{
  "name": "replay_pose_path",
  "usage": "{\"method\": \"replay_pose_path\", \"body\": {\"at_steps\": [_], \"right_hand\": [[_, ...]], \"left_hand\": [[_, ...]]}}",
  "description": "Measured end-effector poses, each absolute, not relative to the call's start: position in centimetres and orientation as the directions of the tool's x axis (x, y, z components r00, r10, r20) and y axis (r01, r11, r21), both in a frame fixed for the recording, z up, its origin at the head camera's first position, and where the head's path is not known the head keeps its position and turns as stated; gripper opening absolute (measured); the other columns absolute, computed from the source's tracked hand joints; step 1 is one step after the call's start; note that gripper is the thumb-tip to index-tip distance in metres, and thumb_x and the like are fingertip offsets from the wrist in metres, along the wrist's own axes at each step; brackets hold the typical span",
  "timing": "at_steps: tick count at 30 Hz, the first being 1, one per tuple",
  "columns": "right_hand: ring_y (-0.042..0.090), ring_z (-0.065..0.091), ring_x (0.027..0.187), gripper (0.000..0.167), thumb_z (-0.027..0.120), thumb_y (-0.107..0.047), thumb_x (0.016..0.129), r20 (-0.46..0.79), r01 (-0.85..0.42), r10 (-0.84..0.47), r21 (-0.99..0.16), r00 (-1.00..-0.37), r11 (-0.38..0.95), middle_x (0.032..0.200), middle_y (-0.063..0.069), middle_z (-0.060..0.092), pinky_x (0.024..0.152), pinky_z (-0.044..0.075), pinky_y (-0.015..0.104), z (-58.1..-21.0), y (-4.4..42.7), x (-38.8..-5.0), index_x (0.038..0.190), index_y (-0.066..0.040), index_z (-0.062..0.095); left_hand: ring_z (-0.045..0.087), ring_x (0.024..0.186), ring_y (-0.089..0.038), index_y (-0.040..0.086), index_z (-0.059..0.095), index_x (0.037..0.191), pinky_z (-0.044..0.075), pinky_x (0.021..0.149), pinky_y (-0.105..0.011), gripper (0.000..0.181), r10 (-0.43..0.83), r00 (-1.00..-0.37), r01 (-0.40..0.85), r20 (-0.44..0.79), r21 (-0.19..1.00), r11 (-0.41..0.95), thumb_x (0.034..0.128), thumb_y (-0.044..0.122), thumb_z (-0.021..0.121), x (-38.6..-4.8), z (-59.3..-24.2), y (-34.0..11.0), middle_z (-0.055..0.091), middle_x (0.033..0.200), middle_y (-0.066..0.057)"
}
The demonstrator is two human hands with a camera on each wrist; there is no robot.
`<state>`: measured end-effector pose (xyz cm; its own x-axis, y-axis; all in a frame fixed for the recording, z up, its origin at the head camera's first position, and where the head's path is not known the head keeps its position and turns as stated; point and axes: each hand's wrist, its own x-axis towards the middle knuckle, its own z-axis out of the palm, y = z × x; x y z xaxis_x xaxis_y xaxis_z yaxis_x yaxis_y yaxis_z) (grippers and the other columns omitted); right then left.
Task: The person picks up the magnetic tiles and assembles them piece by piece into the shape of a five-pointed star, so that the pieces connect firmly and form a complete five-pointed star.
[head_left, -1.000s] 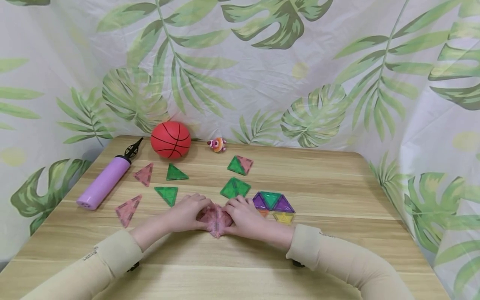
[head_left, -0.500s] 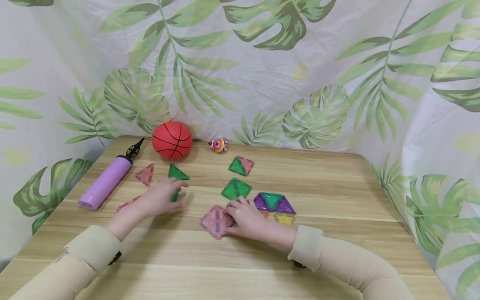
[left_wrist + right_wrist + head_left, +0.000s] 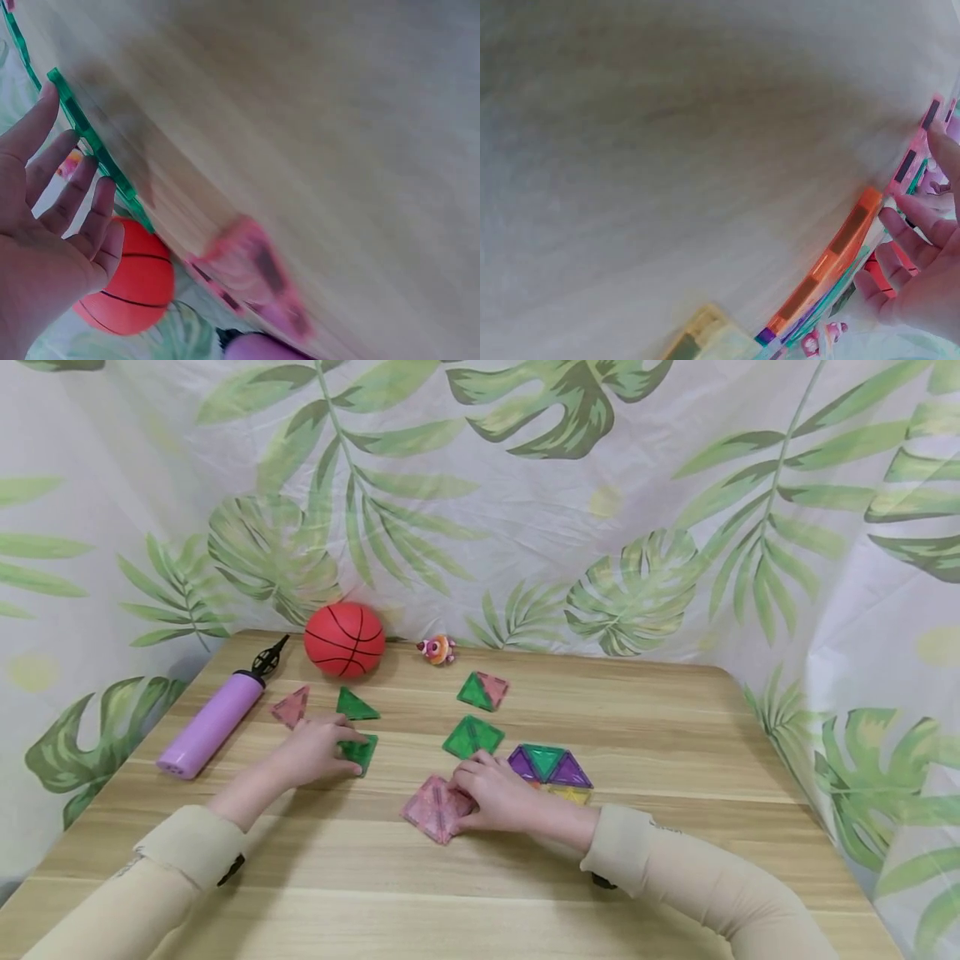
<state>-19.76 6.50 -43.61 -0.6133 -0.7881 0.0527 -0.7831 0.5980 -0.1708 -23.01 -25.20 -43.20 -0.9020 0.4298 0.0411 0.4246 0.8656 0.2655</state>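
My left hand (image 3: 311, 750) holds a green triangle tile (image 3: 363, 753) by its edges, thumb at the near side and fingers at the far side. In the left wrist view the fingers of the left hand (image 3: 64, 187) lie nearly straight along the green tile (image 3: 94, 142). My right hand (image 3: 495, 797) grips the right side of the joined pink tiles (image 3: 429, 808), covering part of them. The right wrist view has the thumb and index finger of the right hand (image 3: 922, 232) at the pink edge (image 3: 909, 161), other fingers loosely bent.
Behind are a pink triangle (image 3: 291, 707), a green triangle (image 3: 356, 703), a green pair (image 3: 472, 737) and a green-and-pink pair (image 3: 483, 691). Purple (image 3: 568, 769), teal and yellow tiles lie right. A purple pump (image 3: 210, 727), red ball (image 3: 345, 640) and small figurine (image 3: 437, 649) stand farther out.
My left hand has left the pink tiles, moved left and taken hold of the green triangle, which has turned. The pink tiles have shifted slightly under my right hand.
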Motion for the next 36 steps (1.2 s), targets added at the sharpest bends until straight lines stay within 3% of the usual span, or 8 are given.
{"method": "replay_pose_path", "body": {"at_steps": [9,17,25,30,36], "right_hand": [[0.015,0.046,0.104,0.049,0.075,-0.050,0.074,0.051,-0.825,-0.838,-0.215,-0.544,0.523,0.108,-0.005,0.062,0.086,0.041,0.034,-43.4,7.1,-20.9,0.110,-0.017,0.066],[0.016,0.047,0.109,0.044,0.073,-0.045,0.079,0.054,-0.834,-0.849,-0.228,-0.525,0.502,0.116,-0.004,0.062,0.091,0.041,0.032,-43.5,6.8,-22.2,0.113,-0.018,0.066],[0.019,0.043,0.122,0.053,0.067,-0.045,0.084,0.035,-0.807,-0.823,-0.227,-0.566,0.545,0.132,0.002,0.053,0.104,0.035,0.036,-43.1,4.7,-23.9,0.127,-0.016,0.058],[0.023,0.035,0.130,0.057,0.063,-0.045,0.088,0.003,-0.795,-0.819,-0.246,-0.573,0.555,0.144,0.006,0.043,0.106,0.034,0.045,-43.2,3.2,-24.8,0.135,-0.016,0.051],[0.028,0.030,0.136,0.056,0.058,-0.044,0.091,-0.057,-0.785,-0.812,-0.223,-0.581,0.578,0.149,0.005,0.036,0.105,0.032,0.052,-43.6,1.7,-25.2,0.140,-0.021,0.045]], "left_hand": [[0.055,0.107,-0.031,0.016,0.070,0.113,0.037,0.084,-0.052,0.049,0.493,-0.870,0.478,0.008,0.261,0.839,0.0706,0.036,0.082,-24.3,-43.1,-22.3,0.061,0.115,-0.009],[0.056,0.109,-0.028,0.013,0.068,0.115,0.034,0.087,-0.051,0.049,0.553,-0.833,0.534,0.033,0.313,0.786,0.0712,0.031,0.082,-25.3,-43.0,-20.7,0.063,0.114,-0.008],[0.049,0.115,-0.037,0.005,0.063,0.120,0.032,0.095,-0.059,0.054,0.415,-0.903,0.429,0.116,0.334,0.840,0.0738,0.027,0.081,-26.5,-42.7,-22.7,0.061,0.120,-0.015],[0.046,0.116,-0.041,0.004,0.061,0.122,0.029,0.091,-0.063,0.055,0.308,-0.948,0.318,0.079,0.293,0.902,0.0766,0.031,0.078,-27.3,-42.9,-24.6,0.056,0.123,-0.021],[0.047,0.114,-0.042,0.004,0.063,0.120,0.031,0.093,-0.064,0.049,0.295,-0.953,0.303,0.071,0.245,0.921,0.0802,0.031,0.075,-28.1,-43.8,-26.1,0.056,0.119,-0.022]]}}
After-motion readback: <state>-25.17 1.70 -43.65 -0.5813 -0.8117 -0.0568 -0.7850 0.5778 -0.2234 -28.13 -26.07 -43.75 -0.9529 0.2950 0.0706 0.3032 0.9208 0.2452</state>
